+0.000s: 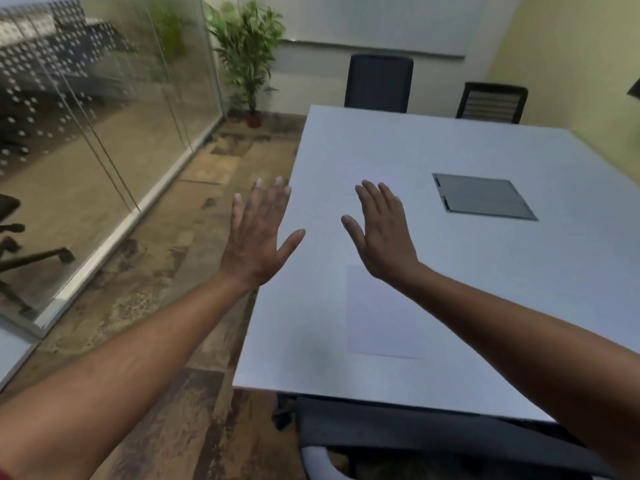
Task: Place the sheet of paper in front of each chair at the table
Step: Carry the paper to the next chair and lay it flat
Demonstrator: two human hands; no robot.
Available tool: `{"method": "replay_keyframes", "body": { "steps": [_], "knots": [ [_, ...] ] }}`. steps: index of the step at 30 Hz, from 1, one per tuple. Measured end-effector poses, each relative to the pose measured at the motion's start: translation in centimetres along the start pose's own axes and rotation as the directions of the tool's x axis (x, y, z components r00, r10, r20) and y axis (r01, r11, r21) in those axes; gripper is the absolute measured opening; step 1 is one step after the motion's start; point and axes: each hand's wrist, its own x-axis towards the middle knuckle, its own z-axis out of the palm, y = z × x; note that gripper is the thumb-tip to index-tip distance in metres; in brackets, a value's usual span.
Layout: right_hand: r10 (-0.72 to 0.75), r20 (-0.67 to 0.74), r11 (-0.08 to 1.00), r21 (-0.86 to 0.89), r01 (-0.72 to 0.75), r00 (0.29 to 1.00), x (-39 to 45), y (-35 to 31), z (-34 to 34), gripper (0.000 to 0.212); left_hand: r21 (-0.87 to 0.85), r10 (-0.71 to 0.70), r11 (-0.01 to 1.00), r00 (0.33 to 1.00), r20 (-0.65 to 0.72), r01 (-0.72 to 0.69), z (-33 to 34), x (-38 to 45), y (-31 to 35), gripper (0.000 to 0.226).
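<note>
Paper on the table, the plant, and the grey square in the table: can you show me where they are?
Paper (382, 313), head view, middle of the sheet near the table's close edge.
Plant (247, 46), head view, its green leaves.
Grey square (483, 197), head view, middle of the hatch's lid.

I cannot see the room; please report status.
Both hands open, left hand, right hand, holding nothing. One sheet of paper flat on table. Nothing in the way.

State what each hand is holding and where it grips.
Nothing is held. The left hand and right hand are open with fingers spread; the white sheet of paper lies untouched on the table.
</note>
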Motion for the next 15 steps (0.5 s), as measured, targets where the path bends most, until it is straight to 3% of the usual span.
{"method": "replay_keyframes", "body": {
  "steps": [9,15],
  "knots": [
    [0.013,0.028,0.968,-0.25,-0.005,1.0,4.7,-14.2,7.0,0.069,0.011,-0.057,0.998,0.998,-0.015,0.057,-6.7,-1.4,-14.6,0.084],
    [0.124,0.001,0.97,-0.209,-0.121,0.992,7.1,-23.7,11.9,0.074,0.052,-0.019,0.998,1.0,0.013,0.018,-10.6,-2.4,-23.5,0.084]
  ]
}}
